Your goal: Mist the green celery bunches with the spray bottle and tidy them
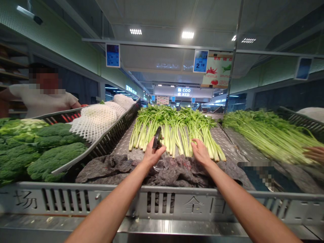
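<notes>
My left hand is closed around a spray bottle, its black trigger head standing up above my fingers. Part of a clear, rounded body shows below the thumb; my hand hides the rest. Bunches of celery lie side by side on a sloping metal tread plate, leaves at the back and pale stalk ends toward me. At the right part of the row, my right hand is held with fingers apart beside the stalks. Whether it touches them I cannot tell.
Dark grey cloth lies bunched behind a slotted metal rail. Left are broccoli heads and a black crate edge beside net-wrapped produce. A mirror panel stands at right. A person is at far left.
</notes>
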Available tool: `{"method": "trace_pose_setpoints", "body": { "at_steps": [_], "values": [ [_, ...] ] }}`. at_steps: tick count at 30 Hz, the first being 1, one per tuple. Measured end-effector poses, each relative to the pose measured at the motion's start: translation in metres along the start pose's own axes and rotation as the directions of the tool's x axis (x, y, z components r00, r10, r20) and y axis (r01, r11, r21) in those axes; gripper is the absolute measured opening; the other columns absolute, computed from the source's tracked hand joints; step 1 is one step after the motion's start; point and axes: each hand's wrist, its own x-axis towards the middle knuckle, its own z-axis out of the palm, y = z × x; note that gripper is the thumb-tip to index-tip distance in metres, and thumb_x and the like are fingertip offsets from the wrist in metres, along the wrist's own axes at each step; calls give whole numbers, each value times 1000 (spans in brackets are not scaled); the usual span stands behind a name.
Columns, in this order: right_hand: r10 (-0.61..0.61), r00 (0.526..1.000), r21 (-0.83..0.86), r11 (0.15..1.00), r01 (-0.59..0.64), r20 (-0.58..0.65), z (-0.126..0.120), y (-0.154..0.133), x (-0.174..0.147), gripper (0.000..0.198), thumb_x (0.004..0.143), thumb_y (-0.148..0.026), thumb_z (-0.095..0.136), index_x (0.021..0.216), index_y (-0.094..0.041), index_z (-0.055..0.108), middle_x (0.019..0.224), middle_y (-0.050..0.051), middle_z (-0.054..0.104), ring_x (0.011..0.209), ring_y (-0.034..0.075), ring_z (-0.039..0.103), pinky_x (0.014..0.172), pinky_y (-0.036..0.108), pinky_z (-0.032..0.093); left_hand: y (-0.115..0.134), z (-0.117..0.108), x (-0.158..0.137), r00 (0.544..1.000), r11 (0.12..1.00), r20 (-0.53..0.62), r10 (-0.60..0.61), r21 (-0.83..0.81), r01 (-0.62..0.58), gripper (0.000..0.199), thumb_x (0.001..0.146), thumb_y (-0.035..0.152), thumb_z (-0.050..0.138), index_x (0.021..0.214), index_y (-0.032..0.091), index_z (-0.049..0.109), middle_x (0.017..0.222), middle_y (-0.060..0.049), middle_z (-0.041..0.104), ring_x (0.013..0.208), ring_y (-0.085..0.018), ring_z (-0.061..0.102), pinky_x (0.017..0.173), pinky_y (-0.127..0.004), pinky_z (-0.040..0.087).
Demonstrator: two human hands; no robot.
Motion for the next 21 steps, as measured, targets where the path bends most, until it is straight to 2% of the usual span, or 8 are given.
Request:
{"method": "trace_pose_setpoints", "body": {
  "at_steps": [13,21],
  "values": [
    [7,1000,-9,1000,-7,23,-1,-2,0,35,81,-33,30,98,-15,54,99,10,55,92,18,50,81,31,38,-4,1,1,1000,999,-7,22,-39,-23,39,63,24,54,101,15,52,81,-3,62,77,-17,58,73,-30,44],
    [-25,999,-22,999,25,28,0,1,0,32,82,-32,29,91,-17,56,93,8,57,91,17,51,80,29,38,-11,2,3,1000,992,5,21,-123,-20,46,61,23,55,106,14,49,101,-9,59,96,-20,55,86,-35,41]
  ]
}}
